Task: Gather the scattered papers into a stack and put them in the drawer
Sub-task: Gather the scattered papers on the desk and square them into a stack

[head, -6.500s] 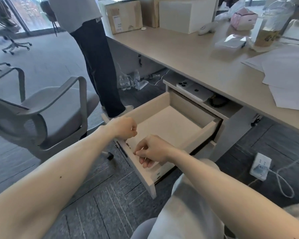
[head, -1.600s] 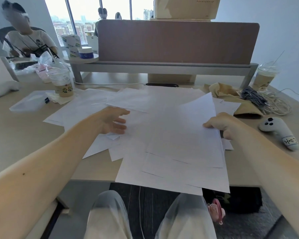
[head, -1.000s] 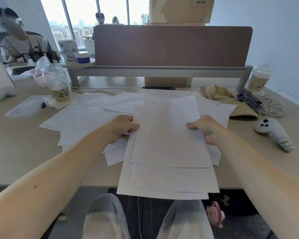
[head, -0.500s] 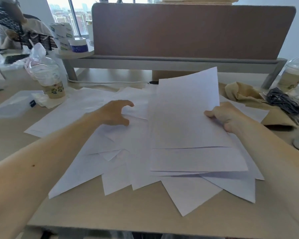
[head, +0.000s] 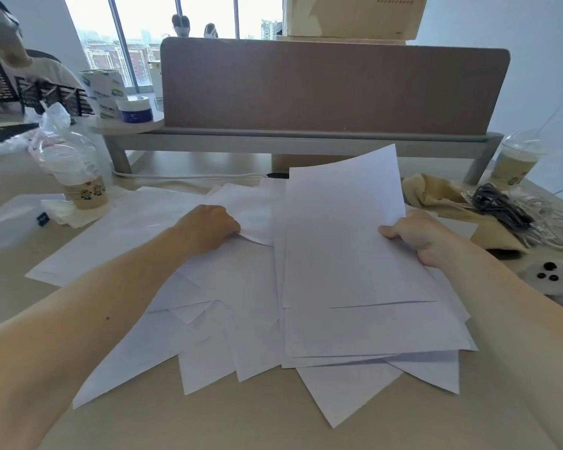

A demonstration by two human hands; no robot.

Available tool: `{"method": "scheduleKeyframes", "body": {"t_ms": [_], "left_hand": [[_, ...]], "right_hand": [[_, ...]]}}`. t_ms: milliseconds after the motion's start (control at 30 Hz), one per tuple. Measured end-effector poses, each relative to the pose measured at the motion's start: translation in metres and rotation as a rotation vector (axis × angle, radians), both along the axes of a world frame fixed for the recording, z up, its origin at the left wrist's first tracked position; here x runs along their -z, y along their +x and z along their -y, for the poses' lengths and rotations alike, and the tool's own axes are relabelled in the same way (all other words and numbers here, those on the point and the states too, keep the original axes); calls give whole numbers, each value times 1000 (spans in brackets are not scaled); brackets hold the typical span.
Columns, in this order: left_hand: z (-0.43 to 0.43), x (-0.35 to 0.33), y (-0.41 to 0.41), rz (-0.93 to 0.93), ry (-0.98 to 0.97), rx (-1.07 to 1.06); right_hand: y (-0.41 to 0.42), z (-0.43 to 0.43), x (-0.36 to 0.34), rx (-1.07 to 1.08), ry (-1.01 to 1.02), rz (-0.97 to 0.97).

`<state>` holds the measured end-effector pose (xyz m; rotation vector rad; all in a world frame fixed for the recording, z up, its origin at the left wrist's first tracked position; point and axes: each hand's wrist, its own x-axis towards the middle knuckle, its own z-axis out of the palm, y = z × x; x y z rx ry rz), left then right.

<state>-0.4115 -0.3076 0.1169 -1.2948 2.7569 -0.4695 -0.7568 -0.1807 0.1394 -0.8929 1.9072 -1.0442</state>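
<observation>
Your R hand (head: 415, 237) grips the stack (head: 348, 248) by its right edge, far end lifted off the table (head: 241, 423); L hand (head: 208, 227) fingers pinch a loose sheet (head: 246, 206).

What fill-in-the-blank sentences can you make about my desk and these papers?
The right hand holds the stack of ____ by its right edge.
The left hand grips a loose sheet to the ____ of that stack.
The ____ controller lies right of the right hand.
Missing: papers; left; white.
</observation>
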Motion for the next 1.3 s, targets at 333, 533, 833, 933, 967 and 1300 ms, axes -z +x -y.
{"method": "scheduleKeyframes", "body": {"t_ms": [333,533,833,933,967,1300], "left_hand": [[6,6,21,-678,367,-20],[5,5,8,-1028,590,-208],[-24,-1,-16,-1505,1188,-538],[-34,0,-24,-1344,1233,-442],[-36,0,-26,-1301,1199,-435],[-23,-11,11,-1240,777,-568]], "right_hand": [[-8,-9,-9,7,68,58],[19,11,3,14,118,-68],[53,22,15,-42,47,36],[75,17,11,-96,-38,102],[76,18,14,-112,-71,122],[-3,-38,-11,-387,372,-855]]}}
